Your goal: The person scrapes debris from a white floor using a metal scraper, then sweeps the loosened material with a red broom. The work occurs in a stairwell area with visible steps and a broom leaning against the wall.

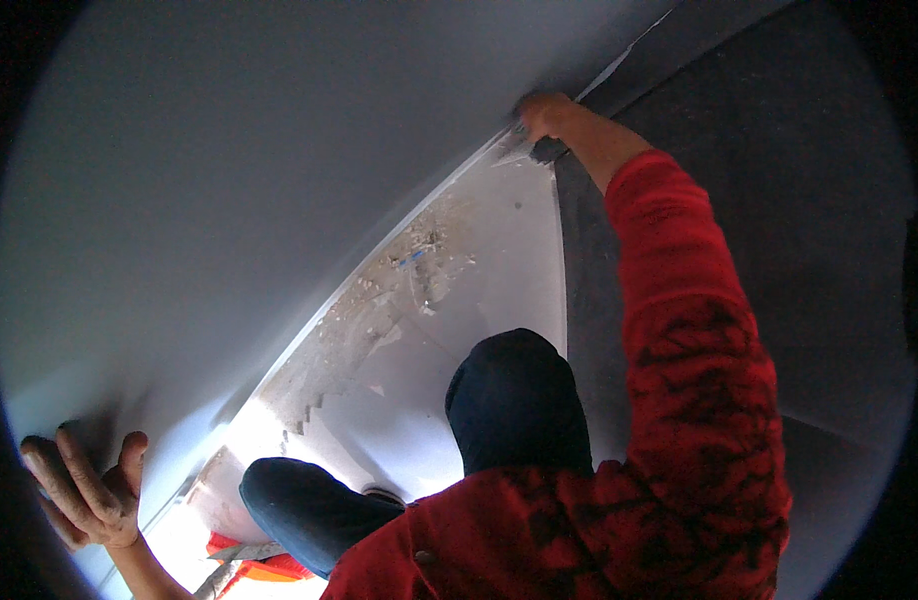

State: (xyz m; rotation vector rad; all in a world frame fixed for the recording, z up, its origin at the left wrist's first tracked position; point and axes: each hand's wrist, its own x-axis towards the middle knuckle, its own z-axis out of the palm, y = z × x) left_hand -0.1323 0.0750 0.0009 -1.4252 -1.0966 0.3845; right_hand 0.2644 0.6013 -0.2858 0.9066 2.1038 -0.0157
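My left hand (91, 487), at the lower left, has its fingers spread with the tips against the grey wall (241, 165); nothing is seen in it. My right hand (545, 116) reaches to the wall's base near the top of the picture, at the corner with the dark surface. Its fingers are partly hidden and blurred, so whether it grips something cannot be told. A small dark thing (549, 150) lies just below that hand. A torn pale strip (628, 56) runs along the wall joint beyond it.
Plaster crumbs and dust (421, 262) lie on the pale floor covering (504, 247) along the wall, with a small blue piece (411, 259) among them. A bladed tool (249, 553) rests over red and orange material (279, 570) at lower left. A dark panel (729, 187) stands at right.
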